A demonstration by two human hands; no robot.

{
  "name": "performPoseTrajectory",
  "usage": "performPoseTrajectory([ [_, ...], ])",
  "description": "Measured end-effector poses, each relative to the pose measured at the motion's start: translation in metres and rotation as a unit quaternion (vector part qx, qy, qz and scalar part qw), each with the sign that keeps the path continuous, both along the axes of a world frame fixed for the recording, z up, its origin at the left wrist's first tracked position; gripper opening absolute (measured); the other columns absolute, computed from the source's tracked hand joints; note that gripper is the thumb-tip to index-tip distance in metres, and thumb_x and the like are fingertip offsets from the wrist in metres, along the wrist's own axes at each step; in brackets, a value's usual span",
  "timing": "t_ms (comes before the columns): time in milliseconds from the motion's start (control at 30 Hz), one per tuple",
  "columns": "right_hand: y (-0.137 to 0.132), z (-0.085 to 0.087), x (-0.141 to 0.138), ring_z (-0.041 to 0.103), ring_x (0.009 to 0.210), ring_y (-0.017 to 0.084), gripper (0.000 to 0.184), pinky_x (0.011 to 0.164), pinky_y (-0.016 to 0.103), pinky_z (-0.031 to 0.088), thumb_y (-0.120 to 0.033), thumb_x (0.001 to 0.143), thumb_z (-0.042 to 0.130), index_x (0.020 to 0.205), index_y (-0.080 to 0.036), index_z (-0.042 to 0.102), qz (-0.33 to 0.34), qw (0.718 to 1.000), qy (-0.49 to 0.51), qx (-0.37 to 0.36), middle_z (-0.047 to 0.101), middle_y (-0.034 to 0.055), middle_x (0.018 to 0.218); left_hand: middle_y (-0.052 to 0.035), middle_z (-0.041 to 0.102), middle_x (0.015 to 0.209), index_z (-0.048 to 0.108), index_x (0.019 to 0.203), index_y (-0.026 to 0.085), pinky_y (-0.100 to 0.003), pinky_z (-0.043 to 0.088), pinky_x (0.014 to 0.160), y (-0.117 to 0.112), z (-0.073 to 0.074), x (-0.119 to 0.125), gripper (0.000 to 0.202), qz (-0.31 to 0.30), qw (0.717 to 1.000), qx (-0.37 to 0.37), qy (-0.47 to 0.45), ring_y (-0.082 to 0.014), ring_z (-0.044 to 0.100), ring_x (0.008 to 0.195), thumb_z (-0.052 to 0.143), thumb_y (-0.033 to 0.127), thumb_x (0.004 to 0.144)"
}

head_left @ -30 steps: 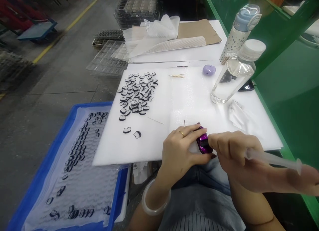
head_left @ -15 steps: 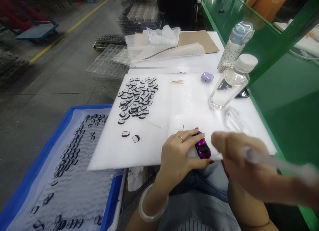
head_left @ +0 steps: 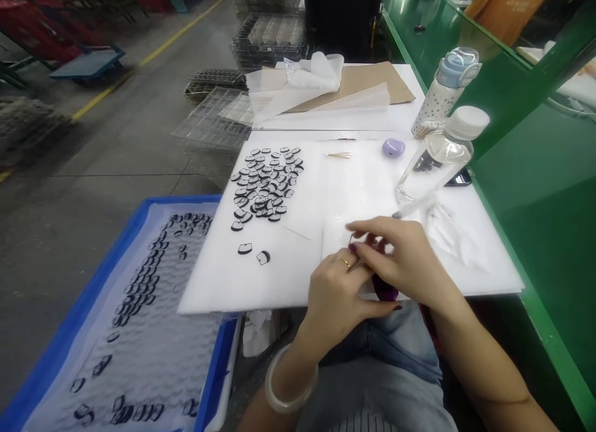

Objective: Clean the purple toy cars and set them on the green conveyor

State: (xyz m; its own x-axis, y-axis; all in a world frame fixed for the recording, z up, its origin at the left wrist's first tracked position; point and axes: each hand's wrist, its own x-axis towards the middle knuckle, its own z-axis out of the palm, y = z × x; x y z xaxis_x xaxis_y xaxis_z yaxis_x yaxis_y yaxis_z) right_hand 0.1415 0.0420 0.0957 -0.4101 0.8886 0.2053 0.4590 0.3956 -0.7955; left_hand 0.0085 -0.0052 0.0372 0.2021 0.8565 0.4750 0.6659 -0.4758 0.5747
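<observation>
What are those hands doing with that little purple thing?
A person's left hand has its thumb and fingers around the small purple thing, at the near edge of the white sheet. The right hand reaches over it, fingertips near a thin stick; whether they grip it, I can't tell. Lots of black-edged pieces lie on the sheet, and more sit in the blue tray.
</observation>
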Motion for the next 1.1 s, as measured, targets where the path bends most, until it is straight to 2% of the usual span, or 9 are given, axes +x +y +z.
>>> performPoseTrajectory([
  [133,0.008,0.002,0.000,0.069,0.074,0.015,0.019,0.068,0.029,0.054,-0.007,0.086,0.062,0.081,-0.020,0.075,0.032,0.996,0.058,0.054,0.075,0.0005,0.080,-0.0057,0.073,0.090,0.073,0.097,0.020,-0.037,0.057,0.066,-0.001,0.001,-0.001,0.043,-0.001,1.000,-0.007,0.001,-0.0248,0.069,0.077,0.082,0.053,0.071],
  [233,-0.020,0.010,0.021,0.066,0.078,0.016,0.026,0.068,0.031,0.053,-0.005,0.086,0.063,0.097,-0.024,0.076,-0.030,0.981,0.140,0.131,0.072,0.0012,0.086,-0.0055,0.075,0.110,0.071,0.110,0.024,-0.039,0.058,0.076,-0.002,0.004,-0.002,0.047,-0.024,0.999,-0.029,-0.015,-0.0257,0.071,0.092,0.083,0.050,0.072],
  [400,-0.058,-0.006,0.051,0.064,0.078,0.018,0.030,0.063,0.032,0.049,-0.004,0.083,0.069,0.101,-0.027,0.076,-0.147,0.976,0.138,0.079,0.071,0.0019,0.086,-0.0066,0.072,0.121,0.070,0.116,0.023,-0.042,0.058,0.082,0.000,0.005,-0.003,0.059,-0.039,0.998,-0.039,-0.032,-0.0266,0.070,0.102,0.086,0.051,0.067],
  [567,-0.060,-0.034,0.043,0.066,0.077,0.020,0.034,0.062,0.034,0.051,-0.004,0.085,0.065,0.107,-0.028,0.076,-0.119,0.975,0.179,0.062,0.073,0.0032,0.090,-0.0061,0.073,0.121,0.070,0.115,0.023,-0.042,0.058,0.081,0.000,0.004,-0.003,0.054,-0.036,0.998,-0.036,-0.032,-0.0264,0.070,0.102,0.086,0.047,0.069],
  [700,-0.047,-0.023,0.030,0.067,0.075,0.018,0.037,0.060,0.032,0.053,-0.004,0.085,0.065,0.108,-0.030,0.076,-0.167,0.932,0.272,0.173,0.074,0.0009,0.086,-0.0054,0.072,0.121,0.069,0.116,0.024,-0.041,0.057,0.085,0.000,0.005,-0.003,0.057,-0.038,0.998,-0.046,-0.032,-0.0265,0.069,0.105,0.087,0.048,0.067],
  [800,-0.022,-0.009,0.017,0.069,0.075,0.017,0.029,0.062,0.030,0.053,-0.007,0.087,0.063,0.103,-0.027,0.077,-0.107,0.961,0.183,0.178,0.075,0.0010,0.088,-0.0058,0.073,0.115,0.070,0.113,0.023,-0.041,0.057,0.083,-0.001,0.005,-0.002,0.054,-0.027,0.998,-0.047,-0.024,-0.0264,0.070,0.098,0.088,0.045,0.066],
  [900,0.008,-0.001,0.001,0.068,0.068,0.016,0.023,0.062,0.028,0.051,-0.008,0.087,0.060,0.087,-0.021,0.078,-0.014,0.994,-0.014,0.103,0.075,0.0016,0.079,-0.0061,0.074,0.097,0.072,0.101,0.019,-0.039,0.056,0.070,-0.001,0.004,-0.002,0.047,-0.010,0.999,-0.041,-0.012,-0.0255,0.069,0.083,0.088,0.044,0.065],
  [1000,0.021,0.004,-0.008,0.068,0.066,0.017,0.024,0.063,0.028,0.050,-0.007,0.085,0.058,0.080,-0.020,0.078,0.000,0.987,-0.161,0.013,0.073,0.0021,0.070,-0.0054,0.072,0.089,0.073,0.093,0.018,-0.037,0.055,0.065,-0.001,0.003,-0.002,0.040,-0.013,1.000,-0.027,-0.006,-0.0249,0.068,0.079,0.087,0.044,0.066],
  [1100,0.007,0.013,0.006,0.069,0.070,0.018,0.023,0.064,0.028,0.051,-0.015,0.088,0.059,0.099,-0.021,0.078,0.000,0.988,-0.155,-0.018,0.075,0.0032,0.080,-0.0065,0.073,0.095,0.073,0.099,0.018,-0.038,0.057,0.068,-0.002,0.002,-0.002,0.043,-0.015,1.000,-0.024,-0.005,-0.0261,0.070,0.083,0.088,0.041,0.066],
])
